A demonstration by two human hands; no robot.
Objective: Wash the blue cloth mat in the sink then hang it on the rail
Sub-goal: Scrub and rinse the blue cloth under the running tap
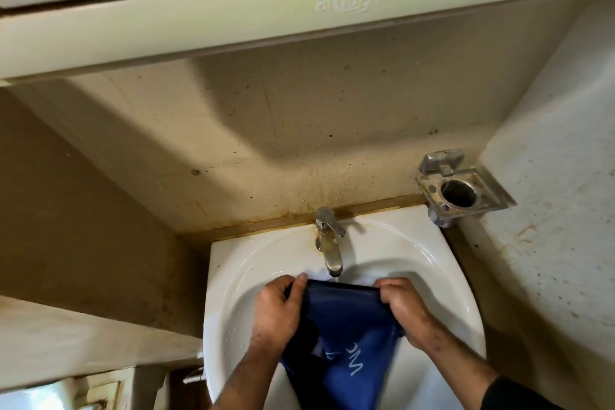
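Note:
The blue cloth mat (349, 336), with white lettering on it, hangs into the white sink (233, 276). My left hand (276, 309) grips its upper left edge and my right hand (404, 304) grips its upper right edge, so the top edge is stretched between them. That edge sits directly under the spout of the metal tap (329, 243), where a thin stream of water reaches the cloth. The mat's lower part runs out of the frame at the bottom. No rail is in view.
A metal holder with a round opening (462, 191) is fixed to the wall at the sink's back right corner. A cream cabinet marked "amogha" (352, 0) overhangs above. Stained walls close in on the left and right.

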